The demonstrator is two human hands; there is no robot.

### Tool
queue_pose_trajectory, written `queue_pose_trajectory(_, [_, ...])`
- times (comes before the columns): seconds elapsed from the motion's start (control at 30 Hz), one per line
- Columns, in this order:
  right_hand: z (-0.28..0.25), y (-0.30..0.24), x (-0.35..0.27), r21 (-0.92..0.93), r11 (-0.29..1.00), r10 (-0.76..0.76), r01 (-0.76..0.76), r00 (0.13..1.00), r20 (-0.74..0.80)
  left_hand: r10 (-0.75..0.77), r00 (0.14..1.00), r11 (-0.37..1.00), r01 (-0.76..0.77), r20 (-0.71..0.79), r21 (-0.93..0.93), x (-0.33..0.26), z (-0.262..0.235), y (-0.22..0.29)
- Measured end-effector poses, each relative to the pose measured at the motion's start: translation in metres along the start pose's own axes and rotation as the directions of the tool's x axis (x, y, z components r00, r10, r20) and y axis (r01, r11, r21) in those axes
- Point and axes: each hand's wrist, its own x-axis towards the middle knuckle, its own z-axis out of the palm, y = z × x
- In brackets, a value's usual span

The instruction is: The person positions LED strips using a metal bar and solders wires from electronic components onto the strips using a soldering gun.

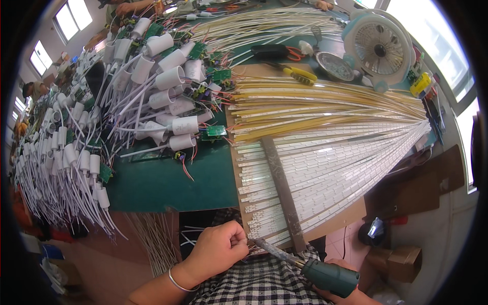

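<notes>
Housings [170,79] with cables heap at left. Left hand [222,245] presses thumb and fingers together beside ends of fanned white strips [333,173] on cardboard [352,214]; cannot tell what is pinched. Right hand [357,295] wraps green-handled soldering iron [330,278], tip just beside left hand.

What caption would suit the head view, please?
Left hand beside white strips, right hand holding a green soldering iron.

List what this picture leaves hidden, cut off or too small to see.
In the head view:
- Left hand: its curled fingers hide whatever they may pinch.
- Right hand: partly hidden behind the green-handled tool.
- White strips: partly covered by dark bar.
- Co-worker: cut off by the top edge.
</notes>
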Motion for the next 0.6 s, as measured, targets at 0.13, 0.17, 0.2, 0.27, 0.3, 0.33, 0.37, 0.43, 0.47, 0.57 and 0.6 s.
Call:
queue_pose_trajectory(0.13, [0.001, 0.0, -0.002, 0.022, 1.0, -0.009, 0.01, 1.0, -0.017, -0.004, 1.0, 1.0, 0.004, -0.001, -0.009, 0.0, 0.0, 0.0])
queue_pose_trajectory(0.17, [0.0, 0.0, -0.002, 0.022, 1.0, -0.009, 0.01, 1.0, -0.017, -0.002, 1.0, 1.0, 0.002, 0.0, -0.01, 0.0, 0.0, 0.0])
queue_pose_trajectory(0.2, [-0.001, -0.001, -0.001, 0.026, 1.0, -0.006, 0.006, 1.0, -0.007, 0.0, 1.0, 1.0, 0.0, 0.002, -0.011, 0.0, 0.0, 0.0])
queue_pose_trajectory(0.27, [-0.002, -0.003, -0.002, 0.031, 1.0, 0.0, 0.0, 1.0, 0.003, -0.004, 1.0, 1.0, 0.004, 0.002, -0.013, 0.001, 0.0, 0.0])
queue_pose_trajectory(0.3, [-0.001, -0.003, -0.005, 0.038, 0.996, 0.077, -0.076, 0.997, -0.01, -0.007, 1.0, 1.0, 0.007, 0.001, -0.014, 0.002, 0.0, 0.0])
queue_pose_trajectory(0.33, [-0.001, -0.003, -0.007, 0.049, 0.988, 0.148, -0.147, 0.989, -0.019, -0.009, 1.0, 1.0, 0.009, -0.004, -0.012, 0.001, 0.0, 0.0])
queue_pose_trajectory(0.37, [-0.002, -0.005, -0.005, 0.052, 0.988, 0.144, -0.143, 0.989, -0.015, -0.016, 1.0, 1.0, 0.016, -0.007, -0.009, -0.001, 0.0, 0.0])
queue_pose_trajectory(0.43, [-0.006, -0.01, -0.001, -0.219, 0.975, 0.025, -0.024, 1.0, 0.0, -0.019, 1.0, 1.0, 0.019, -0.005, -0.005, -0.001, 0.0, 0.001])
queue_pose_trajectory(0.47, [-0.004, -0.007, -0.001, -0.22, 0.975, 0.028, -0.029, 1.0, -0.006, -0.012, 1.0, 1.0, 0.012, -0.004, -0.002, -0.001, 0.0, 0.002])
queue_pose_trajectory(0.57, [-0.005, -0.014, 0.005, 0.536, 0.821, 0.28, -0.198, 0.957, -0.075, -0.004, 1.0, 1.0, 0.004, 0.005, 0.0, 0.001, 0.0, 0.005])
queue_pose_trajectory(0.6, [-0.014, -0.04, 0.02, 0.678, 0.645, 0.419, -0.352, 0.905, 0.071, -0.011, 1.0, 1.0, 0.011, 0.004, -0.001, 0.002, 0.001, 0.005])
